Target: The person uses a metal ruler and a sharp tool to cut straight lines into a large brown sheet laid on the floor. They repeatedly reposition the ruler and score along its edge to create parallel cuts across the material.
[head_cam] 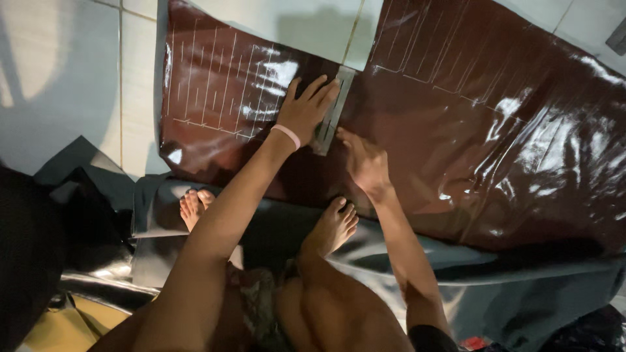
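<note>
A glossy dark brown sheet of leather-like material (495,130) lies spread on the tiled floor, marked with thin white ruled lines. A narrow grey metal ruler (332,111) lies across it near the middle. My left hand (306,107), with a pink band on the wrist, presses flat on the sheet against the ruler's left edge. My right hand (364,160) rests on the sheet just right of the ruler's lower end, fingers curled; whether it holds a marking tool is hidden. My bare feet (332,225) stand at the sheet's near edge.
Pale floor tiles (65,78) show at the left and top. Dark grey and black sheets (521,287) lie crumpled under and beside my feet. A yellow-tan piece (59,326) sits at the bottom left, and a small red object (475,342) at the bottom.
</note>
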